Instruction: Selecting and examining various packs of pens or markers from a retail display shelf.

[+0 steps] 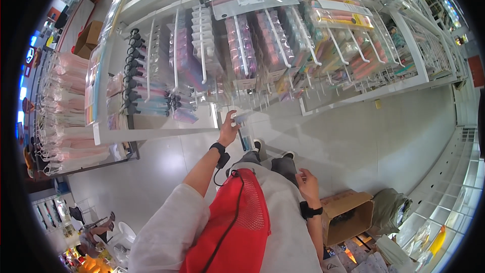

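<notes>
My left hand [229,128] reaches toward the lower hooks of the display rack, its fingers around the upper end of a clear plastic package [244,136] with dark and blue slim items inside. My right hand [307,182] is at my right side with its fingers curled; whether it pinches something small cannot be told. Above the left hand, several clear packs of pink and purple items [240,49] hang from white metal hooks [243,51]. A clear zip pouch [257,3] with a label lies across the hook tops.
An open cardboard box [346,216] stands on the floor by my right arm, beside a greenish bag [390,210]. Pink bagged goods [68,102] hang at far left. The white rack's lower edge [163,134] is near my left arm. A person [89,239] sits in the background.
</notes>
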Demonstrator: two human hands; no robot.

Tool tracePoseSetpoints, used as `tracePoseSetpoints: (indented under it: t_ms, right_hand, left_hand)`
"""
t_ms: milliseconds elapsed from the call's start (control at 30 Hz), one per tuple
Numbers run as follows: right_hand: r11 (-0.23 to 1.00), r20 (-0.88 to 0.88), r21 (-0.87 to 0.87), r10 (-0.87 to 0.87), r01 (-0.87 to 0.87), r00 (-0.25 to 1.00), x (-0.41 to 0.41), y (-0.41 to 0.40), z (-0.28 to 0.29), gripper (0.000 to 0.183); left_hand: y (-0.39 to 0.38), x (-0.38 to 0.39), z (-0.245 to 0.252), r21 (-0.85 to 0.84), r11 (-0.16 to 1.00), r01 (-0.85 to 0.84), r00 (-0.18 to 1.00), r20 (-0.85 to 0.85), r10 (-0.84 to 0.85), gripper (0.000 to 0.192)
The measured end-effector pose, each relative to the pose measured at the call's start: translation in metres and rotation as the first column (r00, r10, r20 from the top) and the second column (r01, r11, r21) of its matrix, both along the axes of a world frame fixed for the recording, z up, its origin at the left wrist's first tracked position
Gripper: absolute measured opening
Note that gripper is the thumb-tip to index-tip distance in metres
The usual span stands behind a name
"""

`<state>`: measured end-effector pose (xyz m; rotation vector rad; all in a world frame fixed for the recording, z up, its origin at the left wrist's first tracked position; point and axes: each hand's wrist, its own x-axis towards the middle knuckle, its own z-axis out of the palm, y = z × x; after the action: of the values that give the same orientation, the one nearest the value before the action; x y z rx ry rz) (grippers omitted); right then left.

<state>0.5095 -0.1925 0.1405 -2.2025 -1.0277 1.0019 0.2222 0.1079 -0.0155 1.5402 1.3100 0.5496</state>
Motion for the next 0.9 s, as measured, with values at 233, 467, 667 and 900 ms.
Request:
tracePoseSetpoints:
  t_ms: [233,467,667,900]
  right_hand:
    - [0.990,0.011,-0.033,-0.139,0.140,0.990,0.001,0.003,0.019,0.034]
    - [0.996,0.024,-0.033,-0.079,0.080,0.997,0.003,0.007,0.031,0.031]
    - [0.997,0.043,0.012,-0.077,0.076,0.996,0.003,0.012,0.024,0.032]
    - [0.996,0.049,0.038,-0.077,0.075,0.996,-0.005,0.019,0.024,0.029]
  left_hand:
    - [0.028,0.022,-0.029,-0.054,0.995,0.081,0.997,0.022,-0.080,0.073]
    - [0.024,0.018,-0.044,-0.084,0.996,0.012,0.999,0.046,-0.008,0.077]
    - [0.029,0.023,-0.043,-0.067,0.998,-0.015,1.000,0.026,0.016,0.076]
    - [0.043,0.029,-0.050,0.060,0.996,0.068,0.976,-0.209,-0.054,0.072]
